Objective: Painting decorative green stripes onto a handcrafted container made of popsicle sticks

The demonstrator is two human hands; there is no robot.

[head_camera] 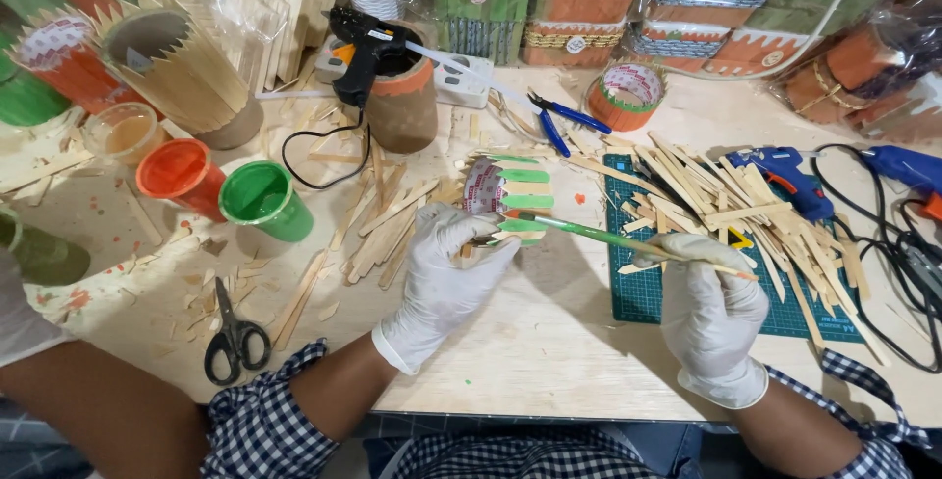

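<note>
around me: pretty cluttered bench tbh. Green paint cup (265, 198) and orange paint cup (182, 176) sit side by side to my left, a paler cup (122, 132) behind them, scissors (235, 335) lying flat near the table's front edge

more stuff: black glue gun (361, 51) propped on a brown cylinder (402, 96), its cable looping down toward me. Blue pliers (559, 118) and a tape roll (626, 94) further back, finished stick holders in plastic wrap along the far edge

right side: big heap of loose wooden sticks (756, 214) spilling over the green cutting mat (638, 292), two blue glue guns (790, 180) with black cords tangled beyond it

in the way: a smaller scatter of sticks (378, 229) lies just left of what I'm holding, nothing between my two hands though

the piece: small stick-walled holder (505, 196), tipped on its side just above the table centre, some slats green, some still bare wood

left hand: my left hand (442, 278), white glove, comes up from below with the fingers curled around the holder's near end, clamped onto it

right hand: my right hand (711, 317), gloved too, resting over the mat, fingers pinched tight on the far end of a green-handled paintbrush (628, 240)

brush: runs slanted up and left, tip touching the holder's lower slats

sleeves: checked cuffs on both forearms, wrists bent inward toward each other
</note>
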